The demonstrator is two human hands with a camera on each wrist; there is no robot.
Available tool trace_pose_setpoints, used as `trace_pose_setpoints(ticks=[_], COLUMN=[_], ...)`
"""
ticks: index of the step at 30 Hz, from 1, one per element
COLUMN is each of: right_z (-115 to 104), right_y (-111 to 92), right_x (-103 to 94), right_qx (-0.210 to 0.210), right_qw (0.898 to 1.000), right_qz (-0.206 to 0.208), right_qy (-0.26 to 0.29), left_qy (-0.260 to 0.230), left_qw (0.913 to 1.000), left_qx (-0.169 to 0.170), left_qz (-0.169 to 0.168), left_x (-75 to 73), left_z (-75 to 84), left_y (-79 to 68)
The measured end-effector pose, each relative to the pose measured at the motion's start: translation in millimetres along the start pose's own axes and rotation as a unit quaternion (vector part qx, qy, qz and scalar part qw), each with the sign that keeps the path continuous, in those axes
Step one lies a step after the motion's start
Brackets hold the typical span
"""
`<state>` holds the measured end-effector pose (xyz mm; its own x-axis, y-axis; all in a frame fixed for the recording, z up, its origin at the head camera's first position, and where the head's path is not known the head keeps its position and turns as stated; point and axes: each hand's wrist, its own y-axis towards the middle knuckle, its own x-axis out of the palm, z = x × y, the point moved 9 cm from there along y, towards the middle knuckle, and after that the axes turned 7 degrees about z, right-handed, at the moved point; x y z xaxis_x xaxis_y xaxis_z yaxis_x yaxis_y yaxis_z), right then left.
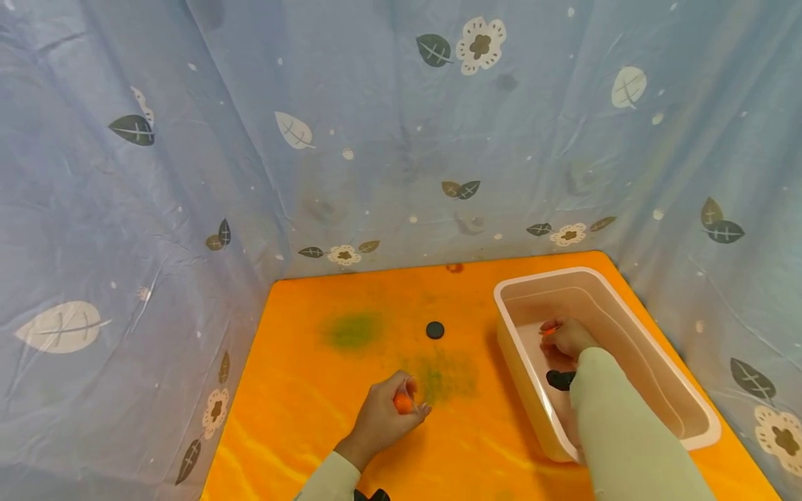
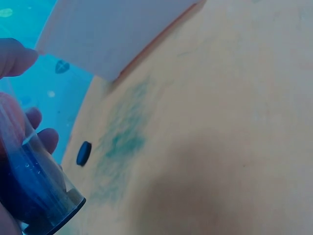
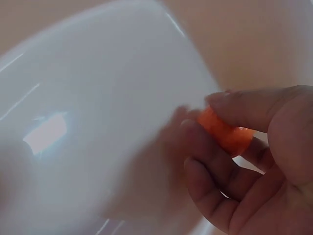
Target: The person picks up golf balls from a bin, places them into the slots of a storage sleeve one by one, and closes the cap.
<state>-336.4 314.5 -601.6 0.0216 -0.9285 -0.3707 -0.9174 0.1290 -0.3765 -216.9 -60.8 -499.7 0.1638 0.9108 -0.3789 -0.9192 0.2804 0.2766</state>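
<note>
A person's left hand [image 1: 388,414] is curled around a clear, smooth-walled cylinder [image 2: 45,183] with a dark rim at one end, the thumb set apart from the fingers across it. A bright orange patch [image 1: 404,402] shows within that grip — whether it lies inside the cylinder cannot be told. This hand is above a table covered in a glossy orange sheet [image 1: 301,410], to the left of a pale pink, rectangular plastic tub [image 1: 525,372] with rounded corners.

The right hand [image 1: 569,337] reaches into the tub, near its left wall, and pinches a small, rounded orange piece [image 3: 227,132] between thumb and fingertips, the other fingers bent loosely below. A dark, irregular object [image 1: 560,380] shows right beside the right sleeve [image 1: 626,431]; what it is cannot be made out.

A flat black disc [image 1: 435,330] lies on the sheet beyond the left hand, near green smudges [image 1: 438,378]. Around the table hangs a blue-grey curtain [image 1: 376,83] printed with leaves and white flowers — its folds reach the table's far edge.
</note>
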Motion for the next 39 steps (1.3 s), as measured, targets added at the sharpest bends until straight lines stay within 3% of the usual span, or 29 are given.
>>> trace_pose_setpoints(ticks=[10,17,21,26,32,39], right_z=[-31,-54,-60,-69,-94,-131], right_y=[-2,-9,-10,-16,-32,-58], right_x=[-10.8,-15.0,-20.2,-23.5,-27.2,-17.8], right_qx=[-0.054,-0.082,-0.088,-0.093,-0.116,-0.153], right_qw=[0.998,0.996,0.995,0.994,0.986,0.971], right_qz=[0.011,-0.002,0.011,0.009,0.016,0.009], right_qy=[-0.016,0.027,0.034,0.049,0.118,0.184], left_qy=[0.002,-0.001,0.003,-0.003,0.005,0.002], left_qw=[1.0,1.0,1.0,1.0,1.0,0.9999], left_qx=[-0.008,-0.001,0.0,-0.004,-0.002,0.006], left_qz=[-0.002,-0.005,-0.003,-0.003,-0.008,-0.013], left_x=[3.3,4.7,5.8,11.5,17.8,20.9], left_z=[-0.1,-0.1,-0.4,-15.1,-39.0,-41.4], left_y=[-2.6,-4.2,-5.1,-7.6,-8.5,-9.1])
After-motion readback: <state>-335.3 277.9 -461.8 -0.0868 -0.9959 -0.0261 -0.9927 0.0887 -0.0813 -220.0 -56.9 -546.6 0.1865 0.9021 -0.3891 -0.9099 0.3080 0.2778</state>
